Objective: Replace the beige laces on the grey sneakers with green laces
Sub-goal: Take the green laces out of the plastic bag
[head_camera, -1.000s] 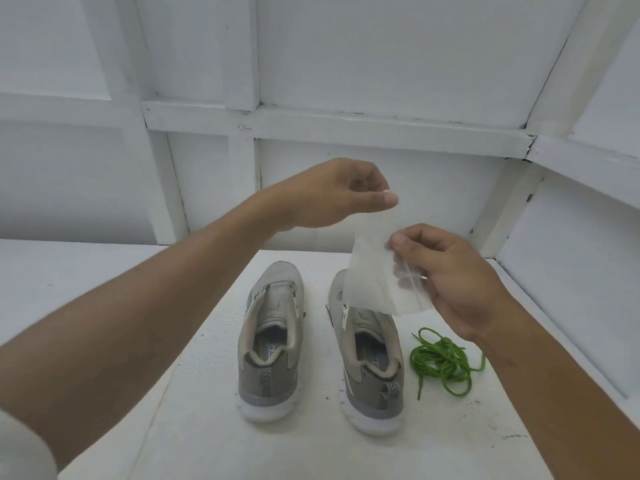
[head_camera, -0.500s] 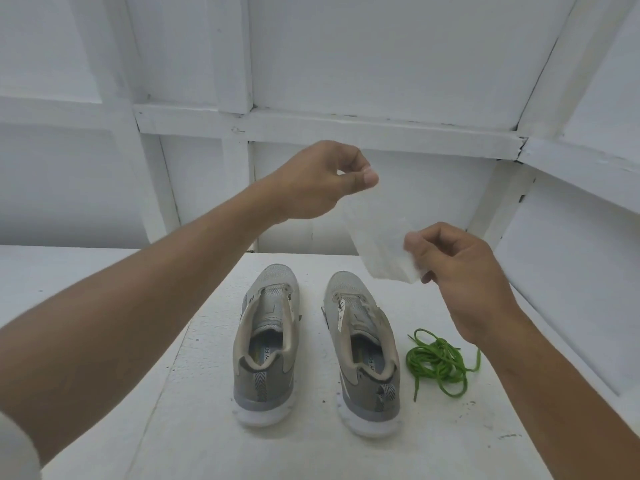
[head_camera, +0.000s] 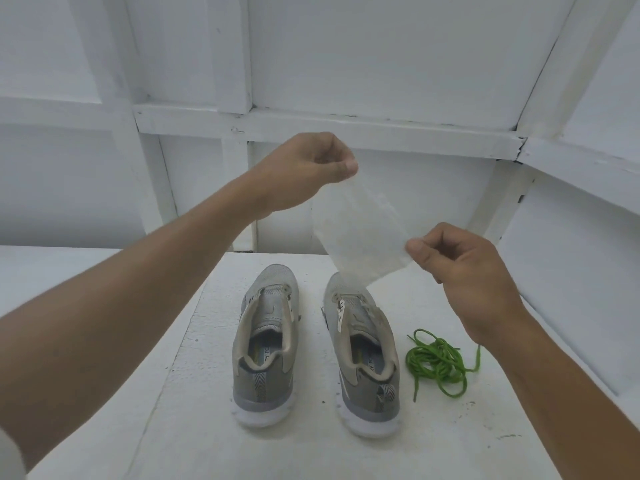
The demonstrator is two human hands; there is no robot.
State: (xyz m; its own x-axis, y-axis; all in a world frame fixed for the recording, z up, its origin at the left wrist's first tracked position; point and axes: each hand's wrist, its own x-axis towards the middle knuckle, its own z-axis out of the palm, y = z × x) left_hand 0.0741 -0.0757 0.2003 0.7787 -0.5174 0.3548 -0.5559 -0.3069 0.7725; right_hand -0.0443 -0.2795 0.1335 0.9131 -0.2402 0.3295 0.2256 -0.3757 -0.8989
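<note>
Above grey sneakers (head_camera: 263, 386), I hold thin translucent white pouch (head_camera: 360, 233) in air: left hand (head_camera: 311, 168) pinches its top corner, thumb on curled fingers; right hand (head_camera: 460, 268) pinches lower right corner. Sneakers side by side on white table (head_camera: 207, 427), heels toward me. Just right of sneakers, green laces (head_camera: 438, 362) in loose tangle on table, untouched.

White-painted room (kind unclear), panelled walls (head_camera: 381, 57), tabletop (head_camera: 450, 445)

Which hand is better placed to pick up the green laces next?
Probably the right hand: it hangs nearly above the green laces, on the same side. The left hand is higher and farther left. Both pinch the bag.
</note>
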